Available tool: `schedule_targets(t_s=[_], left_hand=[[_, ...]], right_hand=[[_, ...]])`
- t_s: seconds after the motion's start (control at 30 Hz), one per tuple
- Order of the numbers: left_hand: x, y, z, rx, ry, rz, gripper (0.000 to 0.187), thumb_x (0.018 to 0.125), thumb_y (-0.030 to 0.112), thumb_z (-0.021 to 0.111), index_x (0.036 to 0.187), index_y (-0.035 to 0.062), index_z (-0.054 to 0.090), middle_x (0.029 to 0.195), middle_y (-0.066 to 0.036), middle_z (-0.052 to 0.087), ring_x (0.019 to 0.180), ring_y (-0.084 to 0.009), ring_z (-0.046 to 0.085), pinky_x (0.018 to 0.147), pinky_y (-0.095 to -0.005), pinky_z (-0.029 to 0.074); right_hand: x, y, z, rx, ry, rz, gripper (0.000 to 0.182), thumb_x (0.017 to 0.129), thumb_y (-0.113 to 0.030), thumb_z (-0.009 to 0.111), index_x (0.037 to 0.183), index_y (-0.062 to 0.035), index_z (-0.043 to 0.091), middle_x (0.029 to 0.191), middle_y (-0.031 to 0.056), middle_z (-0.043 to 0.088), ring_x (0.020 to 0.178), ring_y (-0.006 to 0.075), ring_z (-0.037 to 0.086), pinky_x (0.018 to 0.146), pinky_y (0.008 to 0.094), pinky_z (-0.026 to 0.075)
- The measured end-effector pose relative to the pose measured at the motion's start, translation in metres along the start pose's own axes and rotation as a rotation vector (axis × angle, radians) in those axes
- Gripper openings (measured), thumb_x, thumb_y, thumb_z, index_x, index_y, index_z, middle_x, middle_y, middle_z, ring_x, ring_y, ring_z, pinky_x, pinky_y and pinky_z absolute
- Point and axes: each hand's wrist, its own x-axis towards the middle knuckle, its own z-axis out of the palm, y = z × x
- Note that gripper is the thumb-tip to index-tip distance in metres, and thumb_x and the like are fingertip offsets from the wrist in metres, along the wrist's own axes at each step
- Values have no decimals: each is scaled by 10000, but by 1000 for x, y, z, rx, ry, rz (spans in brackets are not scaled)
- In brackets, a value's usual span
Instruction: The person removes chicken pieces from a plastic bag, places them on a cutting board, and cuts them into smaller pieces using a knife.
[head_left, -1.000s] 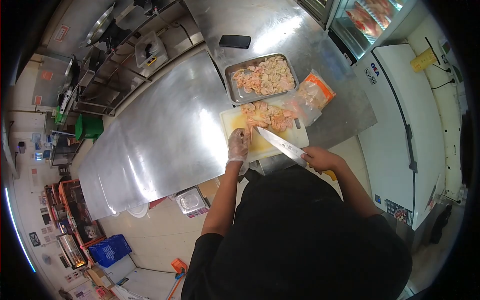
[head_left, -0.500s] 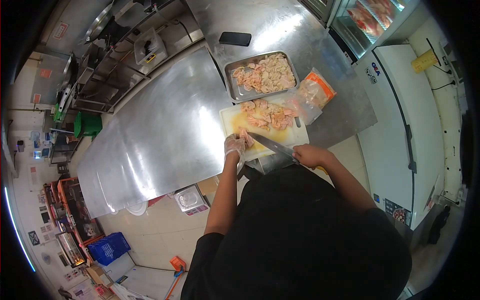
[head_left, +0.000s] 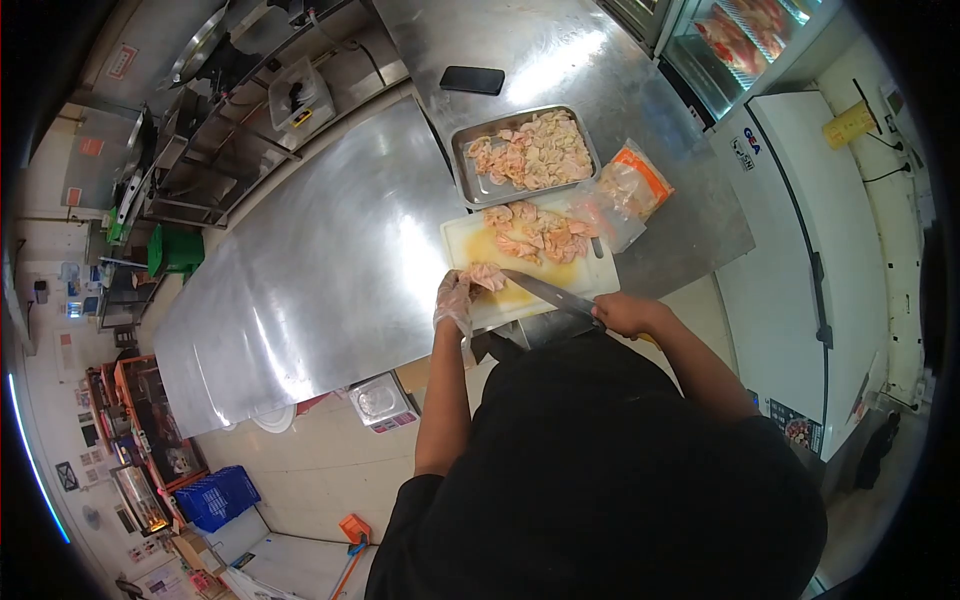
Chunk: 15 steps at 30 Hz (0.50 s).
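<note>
While the gloved left hand (head_left: 453, 298) rests at the left end of the board (head_left: 600, 274), its fingers close loosely on a piece of raw meat (head_left: 486, 276) lying on the board's near left part; how firmly it holds cannot be told. At centre frame the bare right hand (head_left: 623, 313) is closed around the handle of a knife (head_left: 548, 292), whose blade runs up and left across the board's near edge, its tip just beside the piece of meat. Further up the board, a pile of cut meat (head_left: 540, 234) lies across its upper half. Just above the board stands a tray (head_left: 466, 172) with more pale meat spread in it. To the right of the tray and board, a clear bag (head_left: 628, 192) with an orange strip lies on the steel table (head_left: 330, 260), touching the board's upper right corner. A dark phone (head_left: 471, 80) lies on the table above the tray, well apart from it. At right of the frame stands a white chest freezer (head_left: 810, 240). Lower centre, the person's dark clothing fills the frame. At lower left, a blue crate (head_left: 222, 498) sits on the floor.
</note>
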Motion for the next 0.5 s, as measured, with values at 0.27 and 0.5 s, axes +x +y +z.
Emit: schedule_targets(t_s=[0.27, 0.5], left_hand=[[-1, 1, 8, -378, -27, -59, 60, 981, 87, 506, 987, 28, 518, 888, -71, 601, 719, -143, 560, 660, -284, 514], [6, -14, -14, -535, 1, 41, 101, 882, -3, 544, 945, 59, 494, 749, -30, 474, 620, -153, 468, 621, -274, 497]], right_hand=[[3, 4, 3, -1, 11, 20, 359, 1018, -260, 367, 911, 24, 558, 623, 160, 603, 494, 274, 611, 531, 434, 483], [9, 12, 8, 7, 19, -3, 367, 1023, -272, 371, 914, 25, 557, 637, 153, 606, 509, 271, 617, 546, 438, 487]])
